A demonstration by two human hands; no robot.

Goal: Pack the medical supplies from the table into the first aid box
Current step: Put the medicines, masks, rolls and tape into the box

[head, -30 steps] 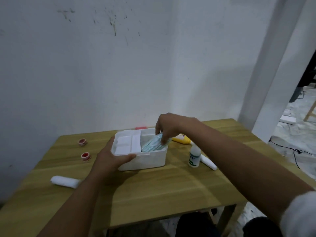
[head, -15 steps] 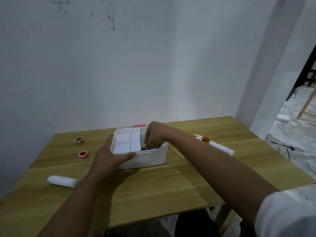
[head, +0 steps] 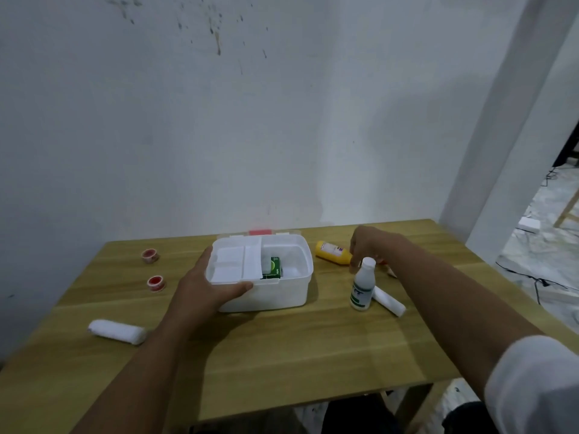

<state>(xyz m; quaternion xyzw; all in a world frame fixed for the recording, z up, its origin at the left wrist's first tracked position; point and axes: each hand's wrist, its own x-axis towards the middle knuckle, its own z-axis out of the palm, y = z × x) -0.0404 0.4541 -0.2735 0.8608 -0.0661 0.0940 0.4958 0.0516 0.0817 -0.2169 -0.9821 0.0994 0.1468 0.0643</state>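
With the left hand (head: 206,288) gripping the first aid box (head: 283,294), the right hand (head: 368,245) (fingers curled, empty) should pinch the white bottle (head: 363,288) just below its fingertips.

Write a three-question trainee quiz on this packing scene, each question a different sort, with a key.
1. True or false: the left hand rests on the box.
2. Multiple choice: the yellow bottle is A) upright, B) lying on its side, C) inside the box.
3. Fill in: the number of red tape rolls () on the table is ___.

Key: 1 true; 2 B; 3 two.
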